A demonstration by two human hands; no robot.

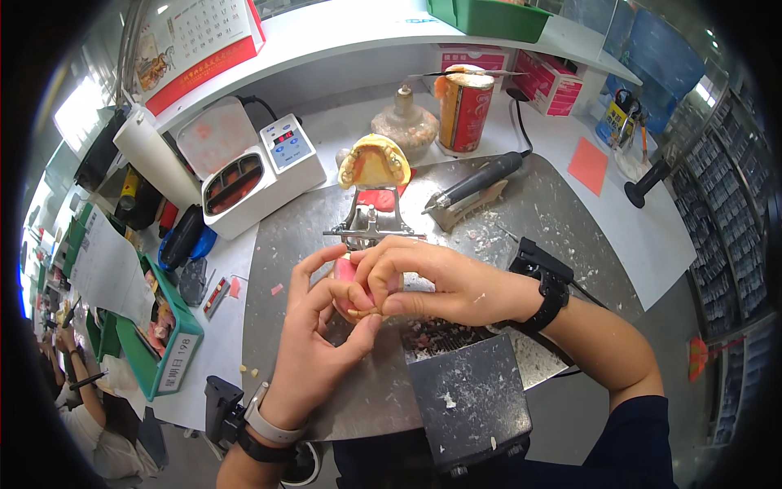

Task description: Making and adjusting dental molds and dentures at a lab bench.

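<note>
My left hand (318, 326) is closed around a pink wax denture base (345, 273), thumb at its near side and fingers over its far side. My right hand (432, 281) pinches the same piece from the right, fingertips pressed together. Pale tooth-coloured edges show beside the fingertips; whether the right fingers also hold a single tooth is hidden. Just beyond the hands stands a metal articulator (372, 224), bearing a yellow plaster dental cast (375, 163) with pink wax under it.
A white wax heater (265, 175) sits at left, a glass spirit lamp (405, 122) and red can (466, 114) behind. A handpiece (481, 183) rests on its stand at right. A black box (471, 399) lies near my lap; a green tray (167, 359) is at far left.
</note>
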